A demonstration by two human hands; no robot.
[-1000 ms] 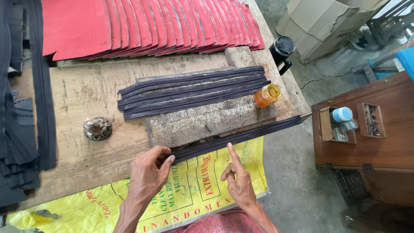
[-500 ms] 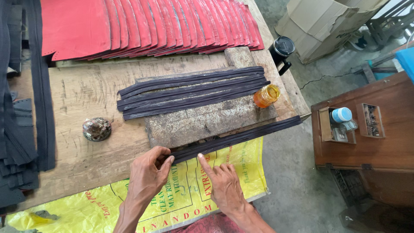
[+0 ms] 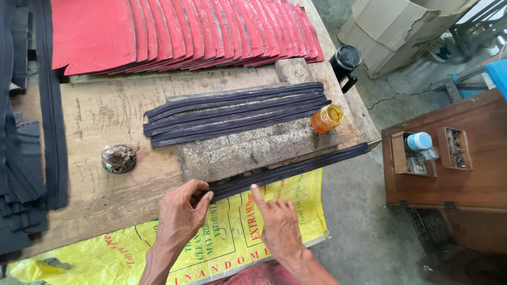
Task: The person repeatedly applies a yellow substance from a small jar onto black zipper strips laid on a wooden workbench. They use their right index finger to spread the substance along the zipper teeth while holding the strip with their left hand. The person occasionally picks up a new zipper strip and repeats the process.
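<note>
Left hand point(image 3: 182, 211): fingers pinch near end of long dark strip bundle point(image 3: 296, 168) lying along front edge of worn wooden tabletop point(image 3: 105, 121). Right hand point(image 3: 279, 221): index finger extended, tip pressed on same bundle, other fingers loosely curled. Bundle runs over yellow printed woven sack point(image 3: 222, 243). Small glass jar of orange liquid point(image 3: 326, 118) stands beside stack of dark strips point(image 3: 237, 113) on rough slab point(image 3: 259, 148). Open wooden box point(image 3: 429, 150) on side cabinet holds white-capped bottle point(image 3: 419, 141).
</note>
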